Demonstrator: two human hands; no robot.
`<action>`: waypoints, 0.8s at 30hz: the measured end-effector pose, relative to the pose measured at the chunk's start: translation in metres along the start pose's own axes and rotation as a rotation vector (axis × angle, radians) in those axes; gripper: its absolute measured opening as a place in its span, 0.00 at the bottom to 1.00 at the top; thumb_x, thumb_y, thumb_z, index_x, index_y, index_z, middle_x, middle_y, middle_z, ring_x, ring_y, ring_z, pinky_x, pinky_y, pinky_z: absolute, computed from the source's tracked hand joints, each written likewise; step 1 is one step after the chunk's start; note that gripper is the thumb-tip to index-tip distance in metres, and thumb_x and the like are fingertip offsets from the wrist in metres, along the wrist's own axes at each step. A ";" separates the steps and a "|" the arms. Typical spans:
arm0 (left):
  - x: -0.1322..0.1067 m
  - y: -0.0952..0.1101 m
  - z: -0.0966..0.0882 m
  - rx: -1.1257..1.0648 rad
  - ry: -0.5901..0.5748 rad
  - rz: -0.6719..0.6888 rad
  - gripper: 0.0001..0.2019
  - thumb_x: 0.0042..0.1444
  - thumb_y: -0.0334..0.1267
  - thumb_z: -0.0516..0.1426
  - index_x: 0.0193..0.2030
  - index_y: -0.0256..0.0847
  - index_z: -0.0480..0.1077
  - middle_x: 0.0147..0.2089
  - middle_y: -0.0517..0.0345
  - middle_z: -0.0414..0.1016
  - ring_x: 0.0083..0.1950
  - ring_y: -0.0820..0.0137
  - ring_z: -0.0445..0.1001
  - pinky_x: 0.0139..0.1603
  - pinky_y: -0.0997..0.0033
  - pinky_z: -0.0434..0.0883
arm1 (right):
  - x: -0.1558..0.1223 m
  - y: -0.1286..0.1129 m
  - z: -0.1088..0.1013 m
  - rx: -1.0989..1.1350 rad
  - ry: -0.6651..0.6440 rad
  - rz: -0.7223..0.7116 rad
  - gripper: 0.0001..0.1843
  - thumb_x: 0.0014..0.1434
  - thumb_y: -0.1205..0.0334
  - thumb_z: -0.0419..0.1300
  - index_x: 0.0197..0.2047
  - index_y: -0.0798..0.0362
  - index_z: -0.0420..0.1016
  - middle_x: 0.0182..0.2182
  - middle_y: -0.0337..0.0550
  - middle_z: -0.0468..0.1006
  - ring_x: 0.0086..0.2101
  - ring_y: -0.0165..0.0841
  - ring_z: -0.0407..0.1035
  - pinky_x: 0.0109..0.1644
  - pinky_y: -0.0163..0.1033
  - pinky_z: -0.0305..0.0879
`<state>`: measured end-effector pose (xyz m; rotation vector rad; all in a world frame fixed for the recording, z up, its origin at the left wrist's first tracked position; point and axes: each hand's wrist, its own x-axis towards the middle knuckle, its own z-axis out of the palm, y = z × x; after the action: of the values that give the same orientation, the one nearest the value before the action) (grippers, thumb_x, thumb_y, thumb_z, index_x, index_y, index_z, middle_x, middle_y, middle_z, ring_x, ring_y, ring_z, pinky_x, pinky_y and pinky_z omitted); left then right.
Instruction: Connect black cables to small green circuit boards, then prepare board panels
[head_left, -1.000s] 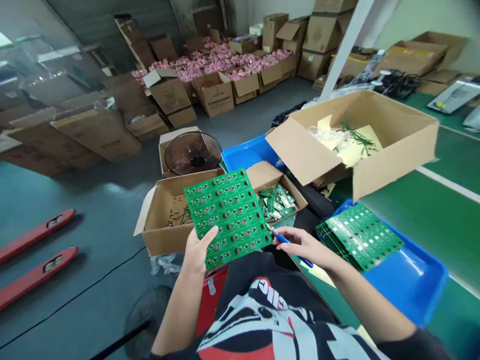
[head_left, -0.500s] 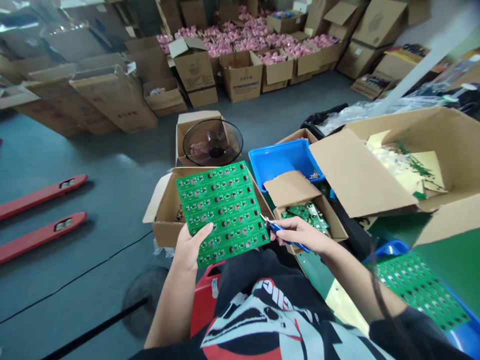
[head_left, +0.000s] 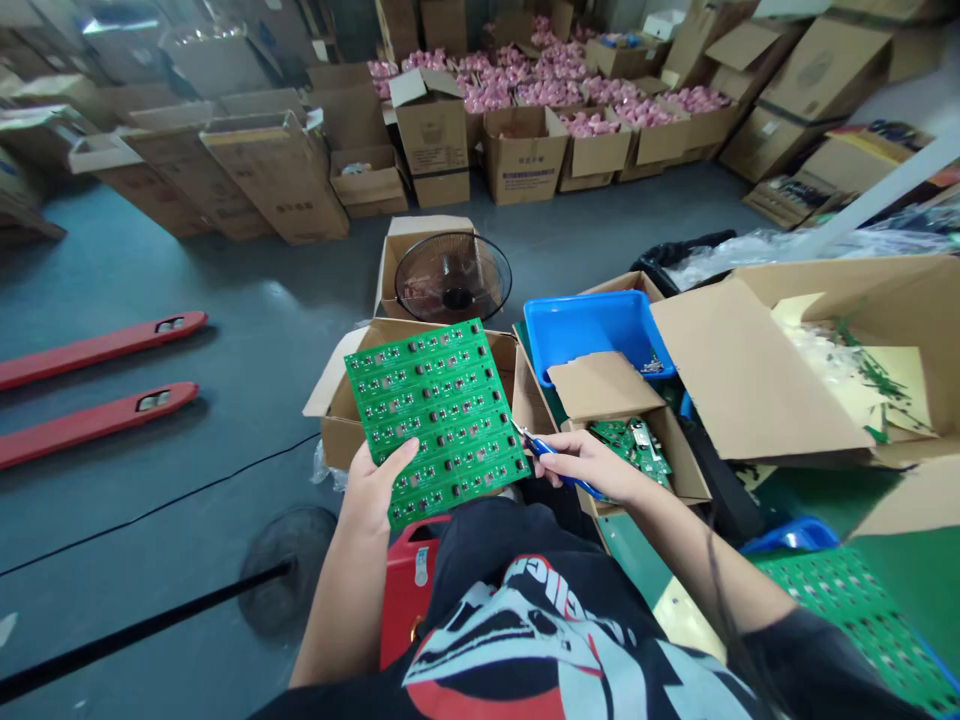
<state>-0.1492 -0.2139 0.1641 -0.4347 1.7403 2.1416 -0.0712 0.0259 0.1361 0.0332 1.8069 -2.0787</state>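
Observation:
My left hand grips the lower left corner of a green circuit board panel with rows of small black parts, holding it up over my lap. My right hand is closed on blue-handled cutters, whose metal tips touch the panel's right edge. Behind the panel sits an open cardboard box. A smaller cardboard box with cut green board pieces lies just right of my right hand.
A blue bin and a large open cardboard box with scraps stand to the right. More green panels lie at lower right. A fan, red pallet-jack forks and many cartons occupy the floor.
My view has swung left and down; the stack of panels in the blue tray slid to the lower right edge. Both hands keep the panel and cutters in about the same pose.

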 end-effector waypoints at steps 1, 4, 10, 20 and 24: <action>0.000 0.000 -0.001 0.002 -0.008 0.003 0.24 0.32 0.37 0.67 0.41 0.36 0.70 0.38 0.50 0.78 0.38 0.57 0.76 0.37 0.59 0.74 | 0.000 0.000 -0.001 -0.001 -0.013 0.004 0.13 0.53 0.55 0.57 0.29 0.58 0.71 0.23 0.39 0.69 0.21 0.24 0.60 0.27 0.32 0.56; -0.002 0.002 -0.002 0.018 -0.007 0.024 0.27 0.33 0.37 0.67 0.44 0.36 0.69 0.37 0.50 0.78 0.38 0.57 0.76 0.36 0.60 0.74 | 0.002 -0.001 -0.003 -0.029 -0.033 0.006 0.15 0.53 0.54 0.56 0.25 0.58 0.70 0.21 0.38 0.67 0.20 0.24 0.59 0.25 0.32 0.54; -0.003 0.003 -0.003 0.077 0.063 0.081 0.26 0.32 0.39 0.67 0.43 0.37 0.70 0.38 0.52 0.78 0.39 0.58 0.76 0.38 0.61 0.73 | 0.015 0.005 0.002 -0.098 0.036 0.003 0.17 0.53 0.52 0.56 0.24 0.58 0.69 0.18 0.36 0.64 0.18 0.24 0.57 0.24 0.32 0.53; 0.003 0.009 -0.005 0.208 0.153 0.118 0.22 0.33 0.41 0.66 0.39 0.37 0.72 0.37 0.54 0.78 0.38 0.61 0.75 0.37 0.65 0.71 | 0.036 0.011 0.007 -0.222 0.089 0.040 0.18 0.52 0.50 0.55 0.27 0.58 0.71 0.17 0.36 0.64 0.19 0.25 0.58 0.25 0.33 0.56; 0.003 0.009 -0.005 0.271 0.187 0.150 0.22 0.35 0.42 0.65 0.39 0.36 0.71 0.38 0.52 0.77 0.38 0.61 0.75 0.38 0.65 0.70 | 0.040 0.012 0.007 -0.291 0.111 0.057 0.19 0.52 0.51 0.55 0.32 0.60 0.74 0.17 0.37 0.66 0.19 0.26 0.58 0.24 0.34 0.57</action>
<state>-0.1562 -0.2200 0.1693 -0.4555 2.1952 1.9724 -0.1030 0.0072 0.1149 0.1219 2.1323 -1.7890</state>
